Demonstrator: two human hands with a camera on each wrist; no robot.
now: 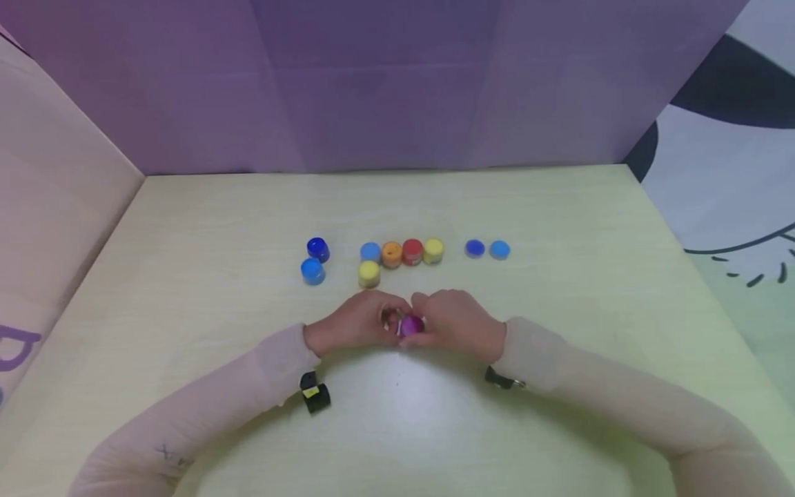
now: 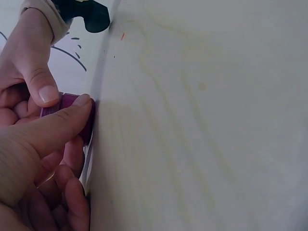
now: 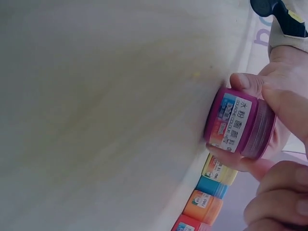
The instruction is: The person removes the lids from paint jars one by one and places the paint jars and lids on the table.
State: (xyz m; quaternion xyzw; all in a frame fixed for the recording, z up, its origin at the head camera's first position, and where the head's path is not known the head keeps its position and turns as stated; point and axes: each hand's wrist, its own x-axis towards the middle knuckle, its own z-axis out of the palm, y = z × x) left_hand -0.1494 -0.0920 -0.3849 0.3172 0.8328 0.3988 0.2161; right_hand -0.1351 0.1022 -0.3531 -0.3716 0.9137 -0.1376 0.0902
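Note:
A small magenta paint jar [image 1: 411,325] with a printed label [image 3: 236,122] stands on the pale table [image 1: 186,276] in front of me. Both hands close round it. My left hand [image 1: 386,319] comes in from the left, its thumb [image 2: 57,126] lying across the purple top [image 2: 72,101]. My right hand [image 1: 425,319] comes in from the right, and its thumb [image 2: 44,90] presses the same top from the other side. In the right wrist view fingers [image 3: 244,82] pinch the jar [image 3: 238,124] above and below. Which hand holds the lid I cannot tell.
Behind the hands stand a dark blue jar [image 1: 317,248], light blue jars [image 1: 312,270] [image 1: 370,252], orange [image 1: 391,254], red [image 1: 413,251] and yellow jars [image 1: 433,250] [image 1: 369,273]. Two loose blue lids [image 1: 475,248] [image 1: 499,249] lie to the right. Purple walls [image 1: 373,90] enclose the table.

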